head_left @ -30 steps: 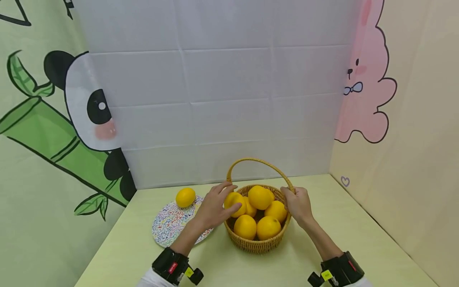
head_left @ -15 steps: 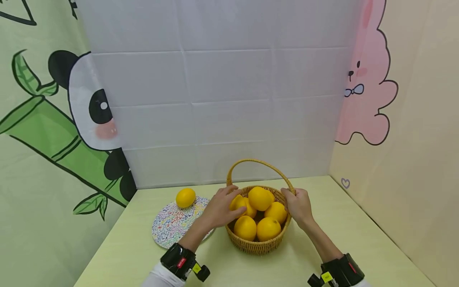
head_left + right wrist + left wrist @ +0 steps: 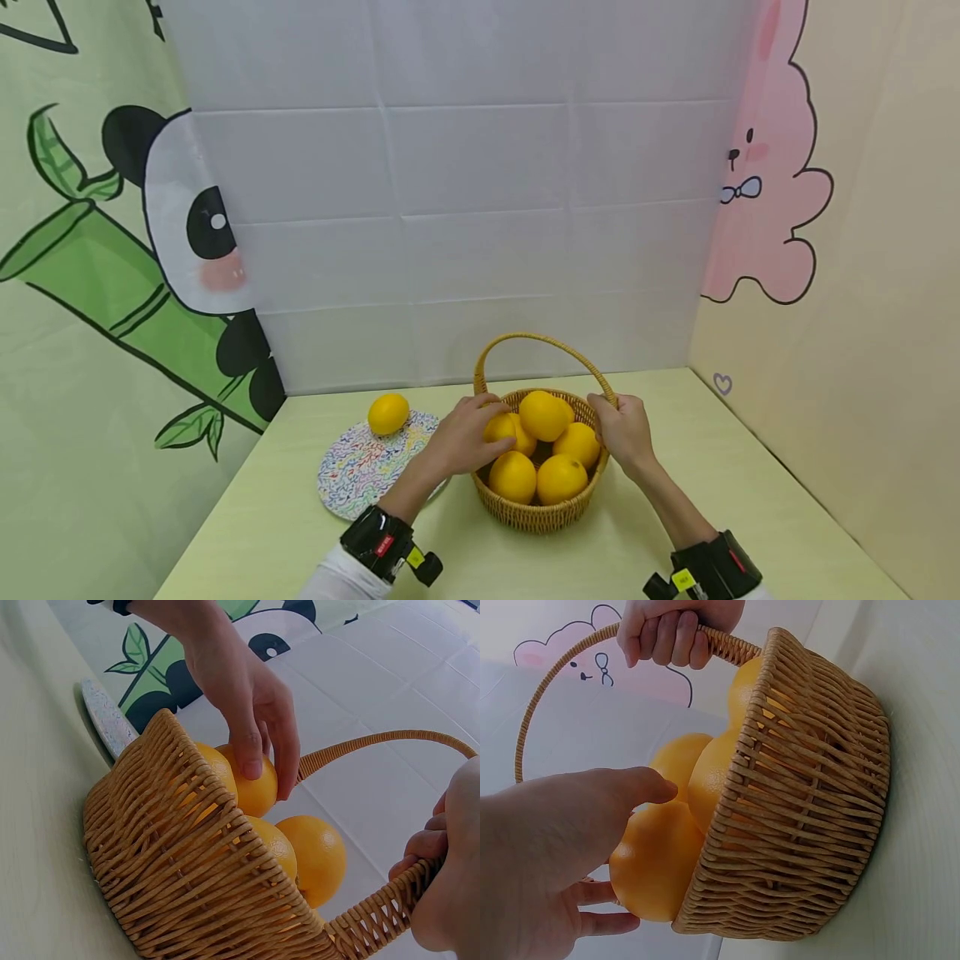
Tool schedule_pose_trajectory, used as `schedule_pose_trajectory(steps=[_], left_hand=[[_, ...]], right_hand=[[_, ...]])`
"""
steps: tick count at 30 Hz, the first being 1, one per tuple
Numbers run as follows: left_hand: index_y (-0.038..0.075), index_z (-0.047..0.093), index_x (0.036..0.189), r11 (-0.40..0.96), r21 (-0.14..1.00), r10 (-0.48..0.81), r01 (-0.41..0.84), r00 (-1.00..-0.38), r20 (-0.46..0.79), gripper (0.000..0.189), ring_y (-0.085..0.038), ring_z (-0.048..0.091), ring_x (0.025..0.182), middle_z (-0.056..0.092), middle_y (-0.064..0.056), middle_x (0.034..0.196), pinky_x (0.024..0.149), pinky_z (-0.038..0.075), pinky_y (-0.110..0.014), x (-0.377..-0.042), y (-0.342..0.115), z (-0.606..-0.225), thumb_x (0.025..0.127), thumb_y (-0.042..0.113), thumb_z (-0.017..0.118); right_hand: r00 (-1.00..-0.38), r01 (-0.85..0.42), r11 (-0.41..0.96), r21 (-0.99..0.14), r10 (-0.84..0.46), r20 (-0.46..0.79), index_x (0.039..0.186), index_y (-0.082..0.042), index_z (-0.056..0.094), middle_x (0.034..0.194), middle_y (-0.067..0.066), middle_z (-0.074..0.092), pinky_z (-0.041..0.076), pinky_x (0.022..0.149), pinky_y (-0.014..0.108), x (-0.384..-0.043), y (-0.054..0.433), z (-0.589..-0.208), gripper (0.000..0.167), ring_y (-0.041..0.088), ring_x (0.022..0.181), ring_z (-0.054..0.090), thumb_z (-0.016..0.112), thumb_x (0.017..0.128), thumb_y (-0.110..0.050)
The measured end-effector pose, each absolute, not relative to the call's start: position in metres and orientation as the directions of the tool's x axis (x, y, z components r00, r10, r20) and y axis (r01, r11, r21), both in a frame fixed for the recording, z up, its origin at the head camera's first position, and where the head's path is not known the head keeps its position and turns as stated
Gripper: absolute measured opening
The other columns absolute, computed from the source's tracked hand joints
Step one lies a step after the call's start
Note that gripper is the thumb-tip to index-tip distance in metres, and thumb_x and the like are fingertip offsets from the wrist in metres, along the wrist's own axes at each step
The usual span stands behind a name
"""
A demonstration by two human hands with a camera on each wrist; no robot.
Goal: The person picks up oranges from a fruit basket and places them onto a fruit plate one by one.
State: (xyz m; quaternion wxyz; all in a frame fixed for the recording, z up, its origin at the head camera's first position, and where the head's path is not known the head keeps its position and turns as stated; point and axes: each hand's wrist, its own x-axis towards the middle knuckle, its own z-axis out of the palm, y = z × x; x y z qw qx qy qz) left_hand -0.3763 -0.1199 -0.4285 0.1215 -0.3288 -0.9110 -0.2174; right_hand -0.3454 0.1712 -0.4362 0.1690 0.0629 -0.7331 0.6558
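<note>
A round wicker basket (image 3: 536, 520) with a tall handle (image 3: 534, 335) stands on the table, filled with several oranges. My left hand (image 3: 463, 437) reaches over its left rim and holds an orange (image 3: 259, 787) among the others, the thumb on the near side and the fingers round the back. In the left wrist view that orange (image 3: 654, 862) sits at the basket's rim, partly above it. My right hand (image 3: 624, 427) grips the foot of the handle on the right side, with curled fingers (image 3: 676, 637) showing in the left wrist view.
Left of the basket lies a round plate (image 3: 352, 475) with a multicoloured pattern, partly behind my left forearm. One more orange (image 3: 388, 414) rests at its far edge. A grey-white sheet (image 3: 480, 208) hangs behind the table (image 3: 720, 467), between walls with a panda and a pink bear.
My left hand has shifted slightly right and lower, covering more of the orange at the basket's left side. My right hand stays on the handle and the basket has hardly moved.
</note>
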Motion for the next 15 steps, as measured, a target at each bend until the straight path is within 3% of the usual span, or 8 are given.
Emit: schedule_pose_trajectory(steps=[15], left_hand=[[0.008, 0.073, 0.146, 0.679, 0.302, 0.553, 0.669, -0.737, 0.389, 0.048, -0.044, 0.063, 0.136, 0.069, -0.016, 0.151, 0.111, 0.058, -0.059, -0.3790, -0.1190, -0.4312, 0.102, 0.026, 0.082]], right_hand=[[-0.934, -0.317, 0.133, -0.939, 0.126, 0.333, 0.060, -0.014, 0.046, 0.048, -0.009, 0.039, 0.025, 0.042, 0.020, -0.3444, 0.1711, -0.4357, 0.054, 0.007, 0.042, 0.032, 0.058, 0.113, -0.017]])
